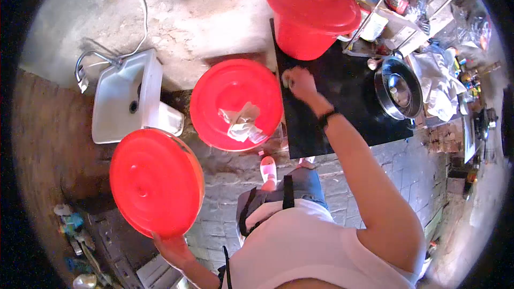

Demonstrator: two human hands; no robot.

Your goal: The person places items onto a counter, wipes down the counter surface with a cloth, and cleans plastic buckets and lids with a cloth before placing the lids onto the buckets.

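My left hand (pixel 174 250) grips the lower edge of a large round red lid (pixel 155 182), held up at the left with its broad face showing. Over the left edge of the black tabletop (pixel 342 101), my right hand (pixel 302 83) is closed; a small pale thing shows at its fingers, too small to name. Just left of that hand is a red lidded bucket (pixel 214 96) with a crumpled whitish cloth or bag (pixel 241 122) on top. A second red bucket (pixel 305 40), with its lid (pixel 316 0) on, stands at the back of the tabletop.
A white sink (pixel 101 112) with a curved tap (pixel 99 56) is at the left wall. On the right of the tabletop sits a metal pan (pixel 399 88), beside crumpled white bags (pixel 441 88). A metal rack (pixel 380 8) holding packages stands behind. Paving covers the floor.
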